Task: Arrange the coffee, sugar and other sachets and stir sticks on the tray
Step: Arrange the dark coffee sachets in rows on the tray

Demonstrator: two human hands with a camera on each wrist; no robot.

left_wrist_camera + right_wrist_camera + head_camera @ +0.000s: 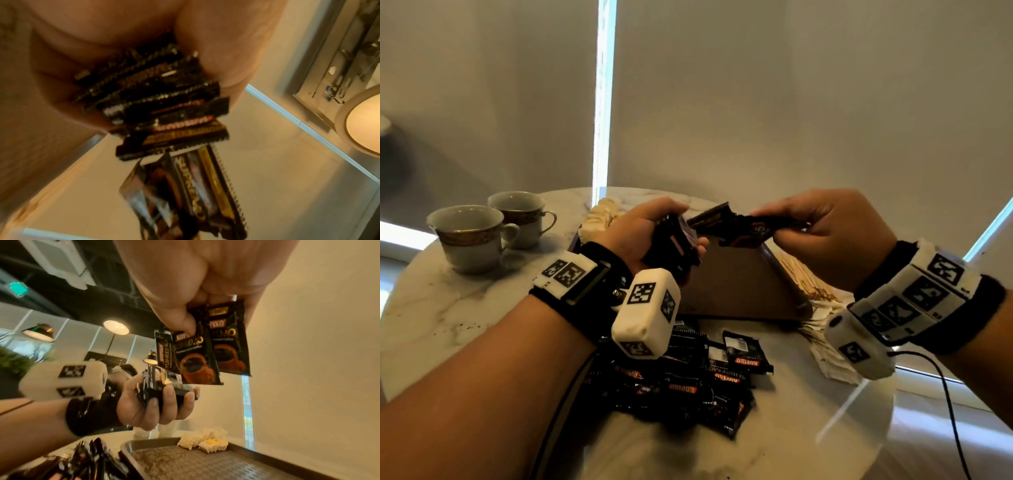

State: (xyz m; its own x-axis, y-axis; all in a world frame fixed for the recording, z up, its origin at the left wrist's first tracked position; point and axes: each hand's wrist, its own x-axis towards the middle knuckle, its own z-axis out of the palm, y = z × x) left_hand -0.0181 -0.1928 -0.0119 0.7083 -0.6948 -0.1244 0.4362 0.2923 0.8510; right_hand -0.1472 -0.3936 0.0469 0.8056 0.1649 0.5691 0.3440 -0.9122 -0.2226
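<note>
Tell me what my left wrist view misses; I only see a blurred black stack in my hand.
Observer: In the right wrist view, the right hand pinches a few coffee sachets, fanned out, printed with a coffee cup.
Operator: Report the tray.
Observer: The tray holds pale sachets in one corner; most of its floor is bare.
Operator: Check the table for leftovers.
Observer: The head view shows a loose pile of black sachets on the marble table, in front of the tray.
Operator: Find the stir sticks.
Observer: The stir sticks lie along the tray's right side.
</note>
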